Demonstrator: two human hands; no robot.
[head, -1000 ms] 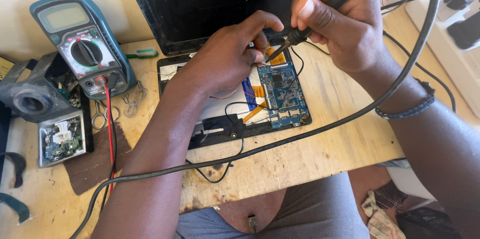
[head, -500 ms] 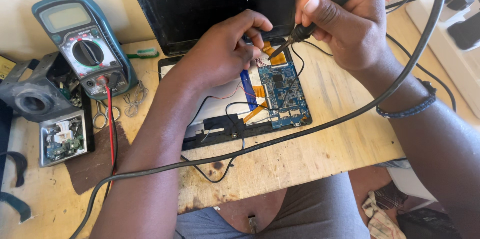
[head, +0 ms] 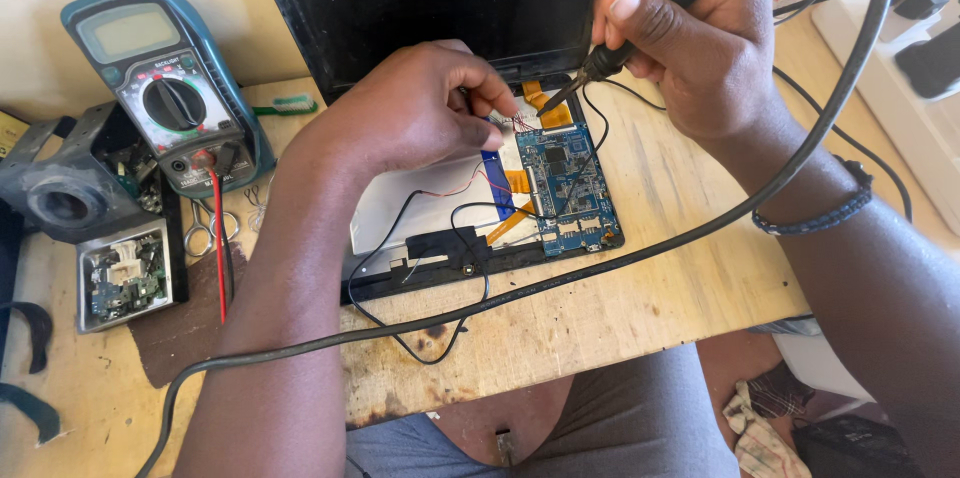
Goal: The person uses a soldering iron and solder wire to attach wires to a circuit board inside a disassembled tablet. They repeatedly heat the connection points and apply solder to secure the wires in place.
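Hands closed: right (head: 690, 33) gripping soldering iron (head: 640, 33), left (head: 420, 108) pinching thin wires (head: 520, 123) over blue circuit board (head: 570, 183)

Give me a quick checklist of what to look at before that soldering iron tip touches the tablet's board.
1. Right hand grips the soldering iron firmly: ok.
2. Iron tip close above the top edge of the blue circuit board, contact: cannot tell.
3. Left hand pinches the thin red wires near the tip: ok.
4. Left fingertips well away from the hot tip: not ok, they are very near.
5. Iron's thick grey cord lies across the opened tablet: not ok.
6. Multimeter stands aside on the left: ok.
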